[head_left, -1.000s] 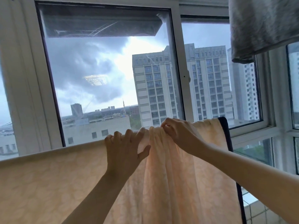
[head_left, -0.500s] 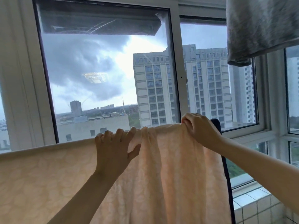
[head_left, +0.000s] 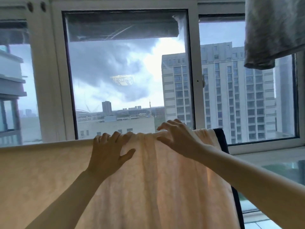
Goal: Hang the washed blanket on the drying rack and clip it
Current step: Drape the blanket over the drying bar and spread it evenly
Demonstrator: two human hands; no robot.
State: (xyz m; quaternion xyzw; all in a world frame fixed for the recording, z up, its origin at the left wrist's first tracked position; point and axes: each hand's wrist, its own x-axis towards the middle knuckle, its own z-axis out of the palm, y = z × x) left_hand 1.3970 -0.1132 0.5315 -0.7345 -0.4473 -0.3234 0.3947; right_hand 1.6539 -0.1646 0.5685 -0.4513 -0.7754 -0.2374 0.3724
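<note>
The peach blanket [head_left: 165, 187] hangs over a rail hidden beneath it, in front of the window [head_left: 125, 76]. My right hand [head_left: 176, 138] has released the pinch it had on the top edge 0.5 seconds ago and moved back towards the middle. Its fingers are now spread, loosely bent and gripping nothing, just touching the bunched folds. My left hand [head_left: 107, 152] stays flat on the cloth, fingertips bent over the top and thumb splayed. I judge the spreading unfinished, with folds remaining. No clip is visible yet.
</note>
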